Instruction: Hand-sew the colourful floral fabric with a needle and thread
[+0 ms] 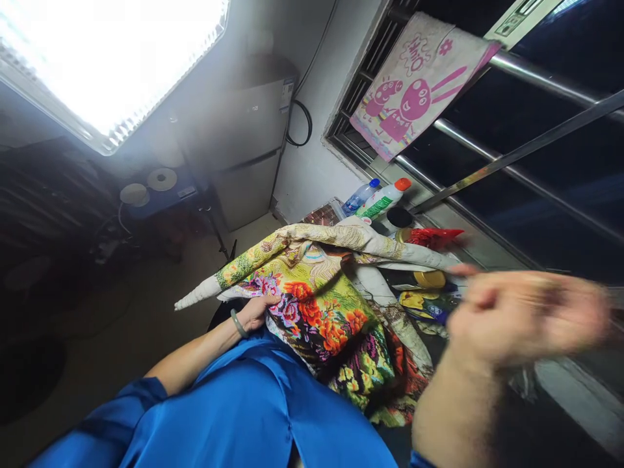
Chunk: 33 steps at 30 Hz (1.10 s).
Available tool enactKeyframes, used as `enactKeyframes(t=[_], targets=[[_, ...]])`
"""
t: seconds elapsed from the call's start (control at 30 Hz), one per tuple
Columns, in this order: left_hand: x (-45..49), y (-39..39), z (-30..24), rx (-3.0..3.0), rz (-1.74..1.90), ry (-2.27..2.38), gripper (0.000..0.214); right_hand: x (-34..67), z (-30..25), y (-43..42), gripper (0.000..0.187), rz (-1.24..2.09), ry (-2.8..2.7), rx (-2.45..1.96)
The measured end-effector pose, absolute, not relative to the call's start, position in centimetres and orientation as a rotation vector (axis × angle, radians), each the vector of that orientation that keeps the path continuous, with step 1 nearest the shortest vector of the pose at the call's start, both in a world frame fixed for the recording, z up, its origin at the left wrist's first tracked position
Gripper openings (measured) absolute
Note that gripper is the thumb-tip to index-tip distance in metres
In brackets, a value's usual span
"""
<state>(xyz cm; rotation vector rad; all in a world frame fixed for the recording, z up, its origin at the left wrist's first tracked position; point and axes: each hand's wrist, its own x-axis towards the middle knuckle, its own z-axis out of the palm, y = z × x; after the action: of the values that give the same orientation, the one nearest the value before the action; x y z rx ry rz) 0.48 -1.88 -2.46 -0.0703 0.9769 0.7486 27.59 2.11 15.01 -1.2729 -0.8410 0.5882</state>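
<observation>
A large floral embroidered cloth (322,305), bright with red and yellow flowers, lies bunched across my lap and a table edge. My left hand (256,313), with a green bangle on the wrist, grips the cloth's near edge, fingers curled around it. My right hand (521,318) is raised close to the camera at the right, smeared by motion; its fingers look curled or pinched, and what they hold, if anything, is hidden by blur. My blue garment (244,409) fills the lower middle.
Two plastic bottles (377,198), a red wrapper (431,235) and small yellow items (429,279) sit beside the barred window (536,149). A pink cartoon towel (414,84) hangs on the bars. A grey fridge (244,143) and a cluttered stand (156,188) are at the back.
</observation>
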Motion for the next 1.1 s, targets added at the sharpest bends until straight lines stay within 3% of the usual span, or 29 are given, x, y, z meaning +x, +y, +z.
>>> enactKeyframes(t=[0.07, 0.17, 0.23, 0.43, 0.87, 1.1], targets=[[0.4, -2.0, -2.3, -0.072, 0.747, 1.002, 0.019, 23.8, 12.1, 1.5, 0.025, 0.671, -1.135, -1.3], [0.4, -2.0, -2.2, -0.068, 0.742, 1.021, 0.031, 18.7, 7.1, -0.5, 0.022, 1.18, -1.469, -1.491], [0.4, -2.0, -2.2, -0.063, 0.731, 1.037, 0.033, 16.7, 4.2, -1.8, 0.022, 1.294, -1.601, -1.599], [0.5, -1.9, -2.0, -0.077, 0.725, 1.075, 0.038, 15.7, 0.7, -3.3, 0.029, 1.155, -1.773, -1.74], [0.5, -2.1, -2.2, -0.078, 0.755, 1.067, 0.035, 15.6, 0.9, -2.8, 0.028, 1.145, -1.778, -1.787], [0.4, -2.1, -2.4, -0.059, 0.765, 1.037, 0.031, 15.6, 0.7, -2.8, 0.026, 0.977, -1.919, -1.777]])
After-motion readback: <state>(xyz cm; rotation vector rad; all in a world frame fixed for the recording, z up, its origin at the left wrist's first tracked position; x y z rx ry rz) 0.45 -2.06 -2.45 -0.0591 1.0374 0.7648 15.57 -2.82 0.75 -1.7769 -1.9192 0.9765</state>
